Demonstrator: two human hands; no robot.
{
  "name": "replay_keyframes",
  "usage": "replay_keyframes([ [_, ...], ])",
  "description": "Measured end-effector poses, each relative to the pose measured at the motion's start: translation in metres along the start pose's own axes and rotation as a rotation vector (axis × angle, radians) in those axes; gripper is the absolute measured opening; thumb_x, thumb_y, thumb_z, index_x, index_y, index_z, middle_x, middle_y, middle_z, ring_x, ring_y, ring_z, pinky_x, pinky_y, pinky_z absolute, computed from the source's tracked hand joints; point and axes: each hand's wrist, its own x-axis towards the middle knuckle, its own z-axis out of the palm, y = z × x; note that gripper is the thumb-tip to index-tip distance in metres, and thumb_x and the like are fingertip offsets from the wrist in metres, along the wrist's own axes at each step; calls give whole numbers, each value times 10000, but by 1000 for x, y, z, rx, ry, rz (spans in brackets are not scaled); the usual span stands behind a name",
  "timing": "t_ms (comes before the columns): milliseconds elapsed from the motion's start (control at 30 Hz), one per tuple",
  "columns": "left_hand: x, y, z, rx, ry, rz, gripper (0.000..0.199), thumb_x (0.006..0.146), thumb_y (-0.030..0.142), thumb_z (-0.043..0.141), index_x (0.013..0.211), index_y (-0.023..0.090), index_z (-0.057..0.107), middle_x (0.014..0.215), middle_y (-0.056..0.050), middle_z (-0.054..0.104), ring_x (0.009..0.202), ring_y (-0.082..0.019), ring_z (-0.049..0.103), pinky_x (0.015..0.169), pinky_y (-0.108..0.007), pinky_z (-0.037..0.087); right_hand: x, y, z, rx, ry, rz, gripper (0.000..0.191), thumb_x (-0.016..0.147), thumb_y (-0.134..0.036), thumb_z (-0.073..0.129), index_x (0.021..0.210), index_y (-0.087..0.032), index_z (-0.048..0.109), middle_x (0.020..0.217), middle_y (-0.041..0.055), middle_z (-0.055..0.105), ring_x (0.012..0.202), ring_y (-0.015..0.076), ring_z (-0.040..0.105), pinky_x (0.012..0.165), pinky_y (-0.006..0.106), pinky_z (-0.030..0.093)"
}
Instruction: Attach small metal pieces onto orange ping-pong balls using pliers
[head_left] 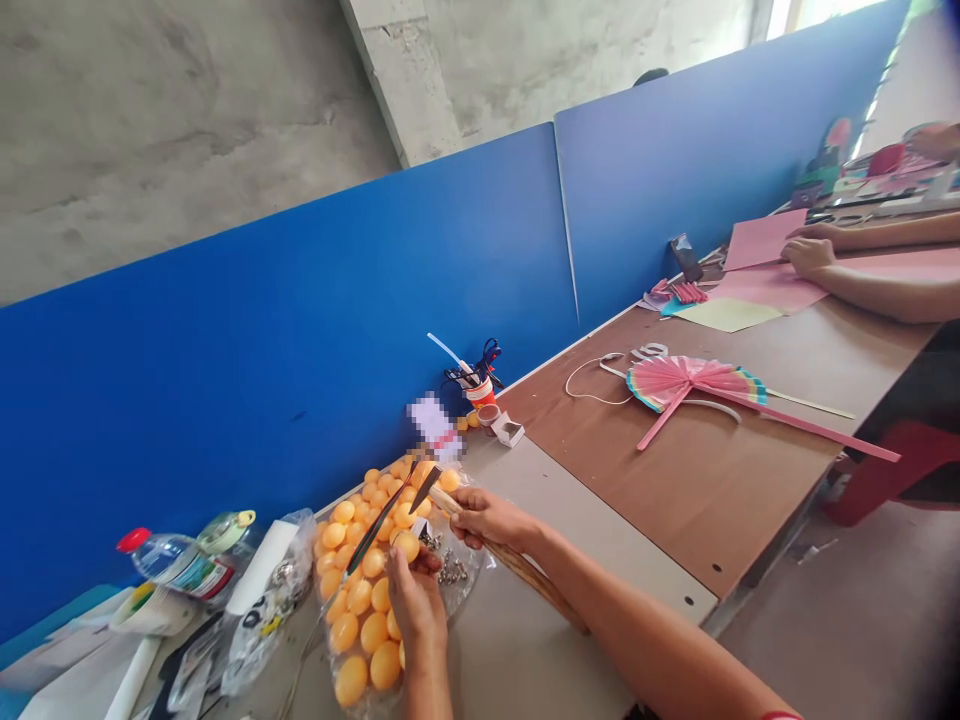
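My left hand [420, 605] is closed around an orange ping-pong ball [406, 546], held between thumb and fingers. My right hand [491, 520] grips a hammer with a long wooden handle [536, 575] and a dark, wedge-shaped metal head [425, 490]. The head hangs just above and behind the ball, apart from it. Beneath both hands lies a clear plastic bag full of orange balls [360, 597]. A dark strip with coloured edges [379, 525] stretches across the bag. Small metal pieces [452, 568] lie in clear plastic beside my left hand.
At left are a red-capped bottle [176, 562], a paper cup [154, 610] and plastic bags [262, 630]. By the blue partition [300, 380] stand a cup of tools [480, 392] and a small white box [508, 430]. A pink paper fan [686, 380] lies right; another person's hands [811, 250] touch pink paper.
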Motion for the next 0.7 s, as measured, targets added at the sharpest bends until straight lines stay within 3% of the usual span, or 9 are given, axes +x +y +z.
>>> replay_keyframes([
  [300,-2,2,-2,-95,-53,-99,336,778,531,659,762,211,558,635,19,530,536,-121,403,532,-270,372,-5,-2,6,-200,-21,49,143,742,-266,612,740,-219,477,619,-59,578,476,80,480,479,211,349],
  [467,-1,3,-3,-114,-61,-110,326,776,517,659,748,202,577,628,12,543,521,-114,407,525,-266,398,-5,-4,7,-145,9,1,158,748,-304,614,750,-219,481,607,-66,552,457,72,453,477,208,347],
  [700,-3,10,-3,-209,-85,-164,340,785,508,644,671,203,544,597,18,530,480,-96,410,485,-239,411,-6,-1,9,-130,-59,38,198,751,-336,628,734,-221,467,612,-68,535,451,69,439,471,210,326],
])
